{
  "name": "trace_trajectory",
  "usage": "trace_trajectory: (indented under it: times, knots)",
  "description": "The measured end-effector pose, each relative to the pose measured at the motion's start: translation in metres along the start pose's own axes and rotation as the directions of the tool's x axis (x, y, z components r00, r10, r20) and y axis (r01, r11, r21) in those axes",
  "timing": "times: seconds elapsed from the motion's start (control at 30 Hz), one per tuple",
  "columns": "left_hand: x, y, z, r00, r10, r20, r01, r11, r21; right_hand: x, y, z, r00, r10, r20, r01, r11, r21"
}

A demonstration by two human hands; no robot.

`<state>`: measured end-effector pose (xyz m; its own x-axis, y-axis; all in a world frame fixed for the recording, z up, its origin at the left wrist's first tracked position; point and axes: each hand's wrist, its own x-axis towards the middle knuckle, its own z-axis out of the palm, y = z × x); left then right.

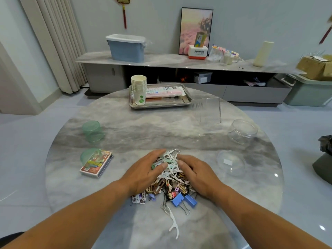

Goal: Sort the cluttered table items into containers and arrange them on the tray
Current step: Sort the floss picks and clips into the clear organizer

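Two hands on one mixed pile (169, 178) at the near centre of the round marble table (125, 130). Left hand (145, 172) laid on the pile's 9 o'clock flank, fingers fairly straight and spread, pressing inward, nothing pinched. Right hand (195, 172) at the 3 o'clock flank, fingers gently bent over the heap; whether anything sits inside them cannot be told. In the pile: many white floss picks, too tangled to count, plus hair clips and small paper clips. At its 6 o'clock edge, two blue binder clips (184, 200) touching each other, and one stray floss pick (173, 224) lying apart, nearer still.

At 12 o'clock, far across the table, one steel tray (187, 100) carrying one stack of paper cups (138, 88) and flat pink packets (163, 91). At 10 o'clock, one green plastic cup (92, 131) on its side. At 9 o'clock, one box of cards (97, 163) with a second green cup (88, 156) touching its far corner. At 1 o'clock, one clear square box (206, 111). At 2 o'clock, one clear round bowl (242, 131); at 3 o'clock, a second clear bowl (230, 162).
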<state>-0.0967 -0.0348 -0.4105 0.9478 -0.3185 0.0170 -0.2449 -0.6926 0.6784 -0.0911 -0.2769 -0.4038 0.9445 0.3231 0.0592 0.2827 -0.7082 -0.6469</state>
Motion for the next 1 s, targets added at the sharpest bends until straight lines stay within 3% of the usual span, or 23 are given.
trace_trajectory:
  times: [0.07,0.2,0.37,0.53,0.67,0.8,1.0]
  knots:
    - [0.011,0.004,-0.006,0.999,-0.03,-0.023,0.029,0.997,-0.067,0.009,-0.001,-0.006,1.0,0.023,-0.02,-0.022,0.999,0.032]
    - [0.036,0.009,-0.008,0.99,-0.015,0.142,0.003,0.996,0.084,0.031,0.004,-0.011,0.991,0.063,0.122,-0.059,0.998,-0.035]
    - [0.04,0.01,0.002,0.974,0.05,0.219,-0.083,0.986,0.142,0.037,0.013,-0.006,0.983,-0.015,0.183,0.044,0.987,-0.154]
    - [0.027,0.009,0.0,0.966,0.059,0.252,-0.069,0.997,0.03,0.018,0.007,-0.007,0.995,-0.022,0.097,0.023,1.0,-0.011]
    - [0.036,0.012,-0.01,0.985,0.025,0.17,-0.005,0.992,-0.122,0.026,0.0,-0.016,0.996,0.053,-0.073,-0.047,0.996,0.081]
    - [0.071,0.005,-0.021,0.993,-0.042,0.112,0.025,0.988,0.15,0.049,0.006,-0.036,0.959,0.152,-0.239,-0.12,0.983,0.142]
    - [0.123,-0.016,-0.026,0.983,-0.139,0.121,0.066,0.877,0.476,0.109,0.023,-0.076,0.876,0.235,-0.421,-0.203,0.972,0.12]
